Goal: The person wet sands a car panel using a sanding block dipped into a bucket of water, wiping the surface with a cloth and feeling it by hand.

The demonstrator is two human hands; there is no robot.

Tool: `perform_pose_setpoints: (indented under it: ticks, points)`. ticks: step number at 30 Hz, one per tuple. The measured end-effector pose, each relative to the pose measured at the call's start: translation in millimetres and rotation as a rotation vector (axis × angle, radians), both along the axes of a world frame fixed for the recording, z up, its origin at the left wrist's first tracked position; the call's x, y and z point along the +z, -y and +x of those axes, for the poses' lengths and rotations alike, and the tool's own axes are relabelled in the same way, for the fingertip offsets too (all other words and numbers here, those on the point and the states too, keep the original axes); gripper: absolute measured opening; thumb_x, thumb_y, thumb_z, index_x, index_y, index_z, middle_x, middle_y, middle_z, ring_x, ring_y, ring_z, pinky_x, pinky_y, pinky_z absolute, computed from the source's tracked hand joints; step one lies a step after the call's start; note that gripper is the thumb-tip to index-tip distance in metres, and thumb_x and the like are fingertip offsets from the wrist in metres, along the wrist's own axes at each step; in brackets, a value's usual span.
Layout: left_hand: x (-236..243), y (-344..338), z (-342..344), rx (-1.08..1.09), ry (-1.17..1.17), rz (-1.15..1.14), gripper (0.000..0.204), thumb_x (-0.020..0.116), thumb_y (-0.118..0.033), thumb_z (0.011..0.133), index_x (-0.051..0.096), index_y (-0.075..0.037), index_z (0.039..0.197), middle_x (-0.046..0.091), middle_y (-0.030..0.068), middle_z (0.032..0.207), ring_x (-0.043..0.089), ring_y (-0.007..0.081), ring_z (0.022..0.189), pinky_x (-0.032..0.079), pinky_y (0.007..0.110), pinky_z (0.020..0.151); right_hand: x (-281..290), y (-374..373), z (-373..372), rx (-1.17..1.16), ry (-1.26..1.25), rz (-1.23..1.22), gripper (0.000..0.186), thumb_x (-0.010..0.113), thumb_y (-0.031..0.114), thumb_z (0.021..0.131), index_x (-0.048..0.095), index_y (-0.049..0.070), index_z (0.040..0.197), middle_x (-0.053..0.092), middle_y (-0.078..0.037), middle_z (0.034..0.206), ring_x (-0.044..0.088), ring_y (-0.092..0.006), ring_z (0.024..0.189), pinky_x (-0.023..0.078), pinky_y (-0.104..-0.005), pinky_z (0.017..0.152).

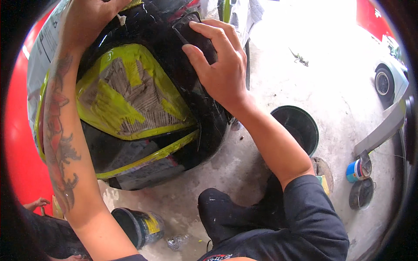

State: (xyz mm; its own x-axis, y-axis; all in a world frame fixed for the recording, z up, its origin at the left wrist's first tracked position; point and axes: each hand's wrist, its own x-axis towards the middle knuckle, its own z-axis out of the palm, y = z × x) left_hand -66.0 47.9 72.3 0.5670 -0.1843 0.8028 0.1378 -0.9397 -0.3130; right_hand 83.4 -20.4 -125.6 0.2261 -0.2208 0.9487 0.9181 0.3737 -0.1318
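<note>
A wet, glossy black car body panel [213,126] curves in front of me. On it, a light-shaped area [143,100] is covered with paper and yellow-green masking tape. My right hand [222,56] rests at the upper middle of the panel, thumb and fingers bent around a thin, dark flat pad [186,27] that looks like a sanding pad. Up at the top left, my left hand [89,19] reaches over the panel beside a taped edge. The picture's upper edge cuts off most of its fingers, so its grip is hidden.
A black bucket [300,119] stands on the concrete floor beside my right arm; another bucket [150,228] with a yellow label lies below the panel. To the right are a blue can [353,172], a dark container [360,195] and a parked light car [397,78]. Another person's hand [38,203] shows at lower left.
</note>
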Motion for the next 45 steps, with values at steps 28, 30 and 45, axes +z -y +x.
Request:
perform_pose_setpoints:
  ticks: [28,30,45]
  points:
    - [-3.3,-4.7,3.9,-0.041,-0.007,0.070,0.023,0.072,-0.012,0.089,0.073,0.002,0.107,0.071,0.0098,0.105,0.070,0.0156,0.089,0.056,0.029,0.080,39.5,-3.2,18.3,0.052,-0.124,-0.009,0.030,0.077,0.019,0.084,0.073,0.009,0.112,0.067,-0.016,0.106,0.065,-0.0382,0.099,0.054,-0.0447,0.086]
    - [-7.3,-1.8,2.0,-0.013,0.048,0.303,0.024,0.072,-0.012,0.089,0.073,0.002,0.108,0.072,0.0102,0.106,0.070,0.0157,0.089,0.056,0.029,0.081,30.4,-4.0,8.4,0.048,-0.127,-0.013,0.030,0.077,0.019,0.085,0.073,0.009,0.113,0.067,-0.016,0.107,0.065,-0.0383,0.100,0.053,-0.0451,0.086]
    - [23.7,-20.9,0.8,0.143,-0.290,0.292,0.037,0.081,-0.031,0.087,0.075,-0.020,0.122,0.062,0.0117,0.140,0.059,0.0290,0.131,0.045,0.041,0.110,-50.0,41.9,-4.4,0.221,-0.333,-0.224,0.037,0.078,0.014,0.086,0.067,0.005,0.121,0.067,-0.018,0.119,0.064,-0.0392,0.113,0.052,-0.0458,0.098]
